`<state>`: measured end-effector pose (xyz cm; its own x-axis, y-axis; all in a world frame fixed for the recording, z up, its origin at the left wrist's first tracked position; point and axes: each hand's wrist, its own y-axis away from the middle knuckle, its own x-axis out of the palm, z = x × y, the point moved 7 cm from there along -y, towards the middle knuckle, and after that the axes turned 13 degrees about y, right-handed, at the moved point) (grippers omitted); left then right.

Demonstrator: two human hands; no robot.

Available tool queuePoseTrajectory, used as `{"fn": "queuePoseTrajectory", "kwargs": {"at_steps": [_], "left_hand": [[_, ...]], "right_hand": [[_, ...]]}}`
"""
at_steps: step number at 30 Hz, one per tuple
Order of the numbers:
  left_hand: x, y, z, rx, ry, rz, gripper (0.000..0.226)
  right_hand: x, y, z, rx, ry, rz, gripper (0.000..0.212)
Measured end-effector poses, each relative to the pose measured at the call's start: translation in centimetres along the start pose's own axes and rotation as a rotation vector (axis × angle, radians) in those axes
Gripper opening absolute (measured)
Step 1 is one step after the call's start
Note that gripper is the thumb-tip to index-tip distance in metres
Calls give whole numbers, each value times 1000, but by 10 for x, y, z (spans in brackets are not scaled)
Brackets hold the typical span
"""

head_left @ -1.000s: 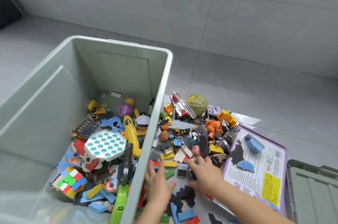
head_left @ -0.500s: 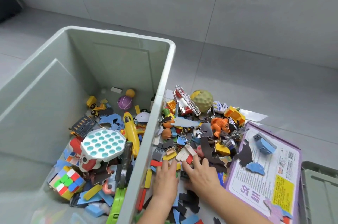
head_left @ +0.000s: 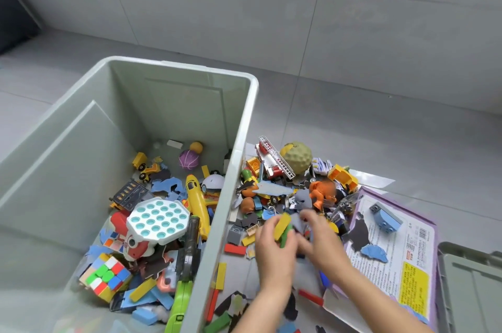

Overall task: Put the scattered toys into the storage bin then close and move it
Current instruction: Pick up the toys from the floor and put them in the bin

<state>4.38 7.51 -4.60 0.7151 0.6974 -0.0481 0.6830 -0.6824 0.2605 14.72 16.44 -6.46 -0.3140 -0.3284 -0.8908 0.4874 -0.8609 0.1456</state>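
Your left hand (head_left: 274,250) has its grip curled round a yellow block (head_left: 282,222) and a green block (head_left: 285,237), over the toy pile (head_left: 271,197). The pile lies on the floor (head_left: 380,129) against the right wall of the bin (head_left: 239,159). Your right hand (head_left: 324,237) is just beside the left, fingers bent down over the pile. Blur hides whether its grip holds anything.

The bin stands open, left of the pile. In it are a pop toy (head_left: 159,220), a cube (head_left: 104,275) and a yellow plane (head_left: 197,202), among other pieces. In the pile you can see a fire truck (head_left: 274,160), a ball (head_left: 296,157) and an orange figure (head_left: 322,194). A purple box (head_left: 394,251) lies flat to the right with a blue block (head_left: 385,217) on it. The lid (head_left: 472,283) is at the far right.
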Motion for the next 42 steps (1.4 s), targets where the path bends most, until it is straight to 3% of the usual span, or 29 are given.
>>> {"fn": "queuePoseTrajectory", "kwargs": {"at_steps": [2, 4, 7, 10, 12, 15, 17, 20, 22, 23, 24, 27, 30, 32, 36, 39, 42], "left_hand": [[12, 6, -61, 85, 257, 32, 30], [3, 10, -135, 240, 476, 38, 30], [-62, 16, -241, 591, 584, 16, 28], [-152, 3, -277, 697, 305, -91, 26], [-201, -23, -263, 543, 16, -189, 26], [-238, -50, -227, 224, -511, -310, 49], [-233, -46, -219, 183, -670, -338, 50], [-181, -19, -228, 352, -528, -201, 42], [-125, 12, -232, 502, -417, -2, 37], [-94, 29, -228, 548, -382, 124, 37], [-66, 45, -218, 560, -363, 254, 38], [-9, 66, -151, 399, -442, 517, 48], [4, 60, -60, 126, -683, 590, 55], [0, 61, -4, -3, -822, 640, 62], [-36, 68, 97, -239, -1180, 808, 112], [-62, 71, 134, -129, -1442, 962, 115], [-69, 63, 137, 67, -1462, 966, 110]], "right_hand": [[-53, -13, 15, 47, -292, -144, 32], [-113, -21, 56, -32, -555, -263, 28], [-160, -20, 150, -299, -834, -209, 26], [-161, -6, 234, -534, -672, -131, 31], [-142, -1, 271, -653, -397, -79, 34], [-98, -8, 285, -726, 94, 82, 37], [-86, -14, 271, -724, 177, 152, 37], [-105, -23, 234, -614, -23, -46, 25], [-118, -26, 188, -435, -173, -228, 9], [-119, -22, 167, -354, -210, -241, 8], [-111, -16, 145, -276, -225, -166, 15], [-42, 20, 66, 28, -151, 304, 68], [38, 64, 12, -104, 258, 594, 55], [68, 87, -3, -167, 412, 681, 53], [91, 127, -1, -351, 589, 694, 90], [109, 137, -4, -504, 694, 698, 107], [114, 133, -4, -520, 721, 657, 100]]}}
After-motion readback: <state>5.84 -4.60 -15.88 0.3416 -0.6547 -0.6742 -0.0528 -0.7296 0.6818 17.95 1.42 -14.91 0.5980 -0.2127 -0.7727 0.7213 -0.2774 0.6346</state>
